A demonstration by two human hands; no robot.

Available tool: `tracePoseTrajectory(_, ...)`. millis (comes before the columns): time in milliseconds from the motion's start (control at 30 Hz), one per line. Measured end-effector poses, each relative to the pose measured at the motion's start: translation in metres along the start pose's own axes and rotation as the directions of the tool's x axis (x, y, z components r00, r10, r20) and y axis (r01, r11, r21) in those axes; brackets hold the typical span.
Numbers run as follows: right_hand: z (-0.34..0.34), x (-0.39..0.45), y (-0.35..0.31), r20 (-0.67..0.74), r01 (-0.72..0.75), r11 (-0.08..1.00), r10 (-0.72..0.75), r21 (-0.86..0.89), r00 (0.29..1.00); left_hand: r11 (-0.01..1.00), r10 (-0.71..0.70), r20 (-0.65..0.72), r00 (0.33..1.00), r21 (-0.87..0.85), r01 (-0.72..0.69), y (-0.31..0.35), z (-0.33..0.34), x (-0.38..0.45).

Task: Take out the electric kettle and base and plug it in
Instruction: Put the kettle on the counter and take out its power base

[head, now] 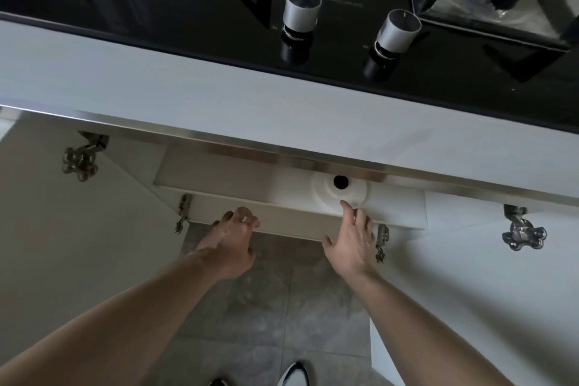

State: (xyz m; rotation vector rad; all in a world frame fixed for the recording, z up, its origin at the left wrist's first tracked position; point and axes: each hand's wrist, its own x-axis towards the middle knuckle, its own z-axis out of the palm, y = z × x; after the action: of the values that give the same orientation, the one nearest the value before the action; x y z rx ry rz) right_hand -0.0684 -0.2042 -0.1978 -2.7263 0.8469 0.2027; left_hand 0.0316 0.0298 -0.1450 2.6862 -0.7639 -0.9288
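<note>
A white round kettle base (340, 189) with a dark centre socket lies on the cabinet shelf (244, 183) under the counter. My right hand (354, 241) reaches toward it with fingers spread, and its fingertips touch the base's front rim. My left hand (230, 243) hovers at the shelf's front edge with loosely curled fingers and holds nothing. The kettle itself is out of view, as are the base's cord and plug.
Both white cabinet doors stand open, the left door (62, 244) and the right door (501, 276), with metal hinges showing. The white counter (219, 97) overhangs the shelf. On it lies a black glass hob (219, 25) with two knobs. Grey floor tiles (266, 307) lie below.
</note>
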Motion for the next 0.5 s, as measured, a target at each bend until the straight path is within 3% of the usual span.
tracePoseTrajectory(100,-0.009,0.024,-0.003,-0.098,-0.056,0.994,0.065,0.092,0.993,1.0,0.009,-0.026,1.0,0.004,-0.009,0.003,-0.001,0.003)
tracePoseTrajectory(333,-0.012,0.095,-0.019,0.161,-0.154,0.979,0.132,0.13,0.978,0.999,0.035,-0.061,0.998,0.018,-0.034,0.006,-0.008,0.016)
tracePoseTrajectory(500,-0.01,0.087,-0.021,0.079,-0.105,0.994,0.103,0.015,0.991,0.999,0.035,-0.082,0.996,-0.002,-0.035,0.009,-0.015,0.014)
